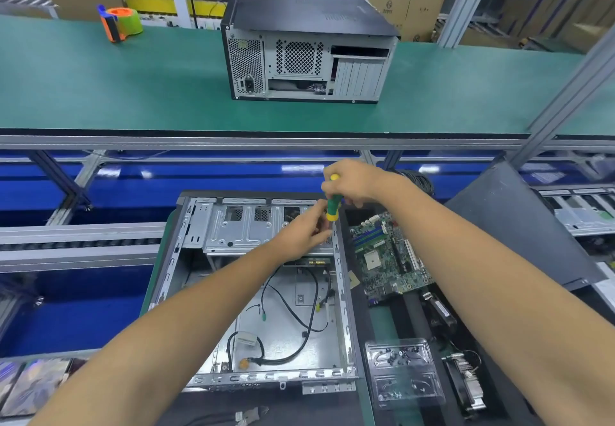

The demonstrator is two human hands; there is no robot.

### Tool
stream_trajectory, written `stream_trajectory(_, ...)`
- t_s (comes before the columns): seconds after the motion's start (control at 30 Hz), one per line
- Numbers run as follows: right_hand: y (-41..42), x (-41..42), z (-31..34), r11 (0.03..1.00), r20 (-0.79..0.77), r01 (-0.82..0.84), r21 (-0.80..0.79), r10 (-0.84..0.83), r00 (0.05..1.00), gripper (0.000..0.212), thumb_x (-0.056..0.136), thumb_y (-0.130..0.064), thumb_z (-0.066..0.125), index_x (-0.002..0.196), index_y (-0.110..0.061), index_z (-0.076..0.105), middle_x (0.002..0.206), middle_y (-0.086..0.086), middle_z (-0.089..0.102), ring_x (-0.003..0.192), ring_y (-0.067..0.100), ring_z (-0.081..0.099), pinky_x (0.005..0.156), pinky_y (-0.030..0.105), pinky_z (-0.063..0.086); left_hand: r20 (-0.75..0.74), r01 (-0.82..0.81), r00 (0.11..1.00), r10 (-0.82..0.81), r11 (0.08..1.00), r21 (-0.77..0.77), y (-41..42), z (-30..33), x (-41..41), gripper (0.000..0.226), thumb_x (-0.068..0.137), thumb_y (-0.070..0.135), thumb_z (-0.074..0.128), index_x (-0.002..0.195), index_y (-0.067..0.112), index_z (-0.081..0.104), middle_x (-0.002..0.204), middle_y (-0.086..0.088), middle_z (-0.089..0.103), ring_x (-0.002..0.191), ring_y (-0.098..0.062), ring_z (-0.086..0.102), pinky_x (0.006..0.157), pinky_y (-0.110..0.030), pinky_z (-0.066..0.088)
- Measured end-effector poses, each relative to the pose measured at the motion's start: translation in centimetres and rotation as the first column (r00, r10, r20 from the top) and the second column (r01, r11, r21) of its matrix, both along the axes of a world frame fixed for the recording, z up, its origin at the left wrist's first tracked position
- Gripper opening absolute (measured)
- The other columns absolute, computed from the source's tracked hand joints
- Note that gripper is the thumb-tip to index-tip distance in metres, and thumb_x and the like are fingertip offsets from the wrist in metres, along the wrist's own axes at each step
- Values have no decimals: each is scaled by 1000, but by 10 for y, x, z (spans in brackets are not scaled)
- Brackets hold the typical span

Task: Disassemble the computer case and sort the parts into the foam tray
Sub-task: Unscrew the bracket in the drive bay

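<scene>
An open computer case (213,279) lies on its side before me, metal interior showing, with black cables (299,319) loose on its floor. My right hand (352,183) grips the top of a green and yellow screwdriver (332,207), held upright over the case's far right corner. My left hand (303,234) pinches at the screwdriver's lower end against the drive cage (246,226); the tip is hidden by its fingers. To the right of the case a green motherboard (387,256) lies in the dark foam tray (416,312).
A clear plastic box (402,372) with small screws and a fan with heatsink (466,382) sit at the right front. A dark side panel (519,226) leans at the right. A second closed case (306,46) and a tape dispenser (121,23) stand on the far green bench.
</scene>
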State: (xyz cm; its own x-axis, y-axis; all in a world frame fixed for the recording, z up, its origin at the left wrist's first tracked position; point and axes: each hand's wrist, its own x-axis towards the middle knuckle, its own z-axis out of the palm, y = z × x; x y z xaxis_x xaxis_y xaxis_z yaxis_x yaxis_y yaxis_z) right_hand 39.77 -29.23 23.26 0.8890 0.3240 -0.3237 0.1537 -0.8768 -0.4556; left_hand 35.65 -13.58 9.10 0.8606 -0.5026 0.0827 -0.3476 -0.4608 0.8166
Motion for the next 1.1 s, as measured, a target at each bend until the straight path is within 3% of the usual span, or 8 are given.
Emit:
stream_trajectory(0.2, 1, -6, 18, 959, -68, -246, -140, 239, 969, 29, 79, 1, 48, 89, -16, 70, 64, -12, 60, 55, 7, 48, 46, 19, 37, 12, -39, 999, 38, 997, 67, 10, -16, -5, 30, 90, 20, 79, 114, 23, 60, 107, 5, 65, 101, -15, 53, 93, -30, 42)
stream_trajectory(0.3, -1, -7, 16, 937, -21, -254, -241, 257, 966, 6, 90, -20, 59, 94, -21, 56, 79, -2, 57, 69, 17, 50, 57, 32, 36, 49, -92, 995, 86, 984, 152, 13, -18, -2, 20, 89, 35, 79, 105, 27, 70, 114, 5, 58, 112, -18, 44, 104, -35, 32)
stream_trajectory(0.4, -2, -6, 15, 882, 73, -227, -414, 281, 957, 27, 101, -40, 44, 77, -27, 40, 79, -1, 47, 68, 18, 43, 57, 34, 29, 59, -74, 996, 62, 975, 210, 12, -19, -2, 18, 91, 40, 76, 105, 29, 72, 115, 5, 53, 115, -19, 40, 104, -35, 32)
stream_trajectory(0.6, -4, -10, 15, 906, 51, -327, -268, 352, 935, 3, 88, -17, 55, 87, -19, 53, 85, -1, 59, 74, 24, 49, 63, 36, 35, 90, -109, 992, 91, 971, 214, 7, -19, -4, 11, 90, 44, 76, 97, 38, 69, 107, 10, 51, 106, -17, 40, 100, -35, 35)
stream_trajectory(0.7, 0, -14, 15, 914, 44, -356, -194, 370, 928, 20, 79, -4, 56, 92, -18, 61, 98, 1, 63, 83, 24, 56, 65, 35, 41, 69, -138, 990, 127, 969, 205, 5, -20, -3, 11, 89, 43, 77, 96, 36, 72, 107, 10, 54, 105, -17, 41, 99, -33, 34)
stream_trajectory(0.8, 3, -13, 14, 878, 85, -349, -326, 395, 915, 7, 88, -22, 57, 93, -21, 52, 87, -1, 58, 75, 24, 50, 60, 34, 35, 51, -154, 988, 147, 969, 192, 3, -19, -4, 9, 88, 40, 79, 94, 36, 72, 106, 9, 55, 103, -16, 40, 96, -31, 36)
stream_trajectory(0.9, 2, -11, 15, 840, 114, -313, -444, 399, 910, 23, 102, -41, 39, 89, -22, 41, 78, -1, 50, 66, 20, 44, 55, 35, 26, 50, -163, 986, 156, 967, 194, 3, -19, -5, 10, 89, 40, 78, 91, 40, 69, 105, 10, 56, 103, -15, 39, 95, -31, 37)
stream_trajectory(1.1, -1, -15, 17, 880, 86, -389, -273, 425, 901, 12, 87, -14, 53, 88, -26, 54, 86, -7, 52, 75, 20, 48, 61, 34, 34, 88, -171, 984, 154, 957, 233, 1, -19, -4, 10, 88, 39, 78, 94, 34, 72, 104, 11, 54, 104, -17, 41, 97, -34, 35)
